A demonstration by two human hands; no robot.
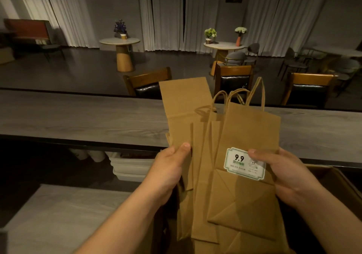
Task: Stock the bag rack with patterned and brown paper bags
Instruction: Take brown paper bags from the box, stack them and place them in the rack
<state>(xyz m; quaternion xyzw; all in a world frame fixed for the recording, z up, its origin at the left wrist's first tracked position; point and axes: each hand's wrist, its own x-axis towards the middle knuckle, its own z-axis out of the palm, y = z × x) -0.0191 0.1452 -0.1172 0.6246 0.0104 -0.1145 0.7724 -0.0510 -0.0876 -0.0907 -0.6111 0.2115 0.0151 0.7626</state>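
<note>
I hold a fanned bunch of flat brown paper bags upright in front of me. My left hand (170, 167) grips a tall brown bag without handles (186, 108) at the left of the bunch, thumb on its front. My right hand (278, 167) pinches the front brown bag with twisted handles (248, 132), thumb on its white "9.9" sticker (240, 162). More handled bags sit between and behind these two. No patterned bag and no bag rack is in view.
A long grey wood counter (78, 118) runs across just beyond the bags. A lower grey shelf (58, 214) lies at the bottom left, with white bins (129, 167) under the counter. An open cardboard box (337, 177) stands at the right. Chairs and round tables fill the room behind.
</note>
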